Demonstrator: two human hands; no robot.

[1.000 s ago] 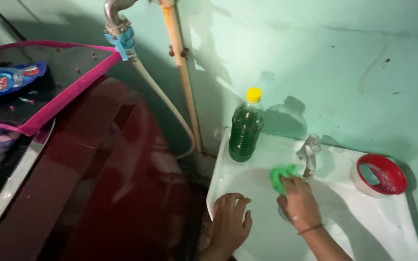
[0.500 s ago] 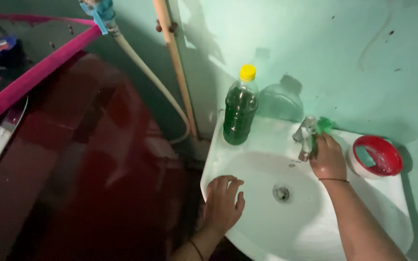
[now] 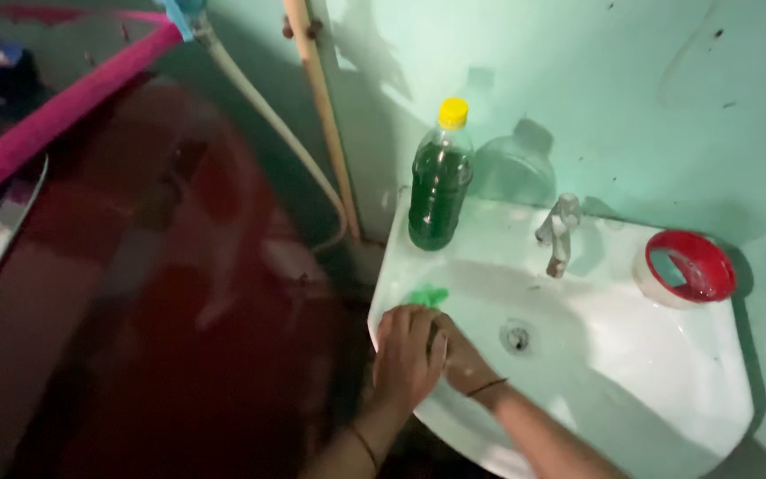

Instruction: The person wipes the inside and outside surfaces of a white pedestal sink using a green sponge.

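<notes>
Green scrub pad (image 3: 427, 295) at frame centre – right hand (image 3: 458, 359) grips it, left hand (image 3: 408, 355) rests open on white sink (image 3: 667, 372) rim.

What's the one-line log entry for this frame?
left hand: on sink rim | right hand: holding green scrubber on basin | tap: untouched

The right hand (image 3: 461, 359) has swept the green scrub pad (image 3: 427, 295) from the tap (image 3: 560, 232) across the white sink (image 3: 667, 355) to its left rim, beside the left hand (image 3: 408, 353).
</notes>
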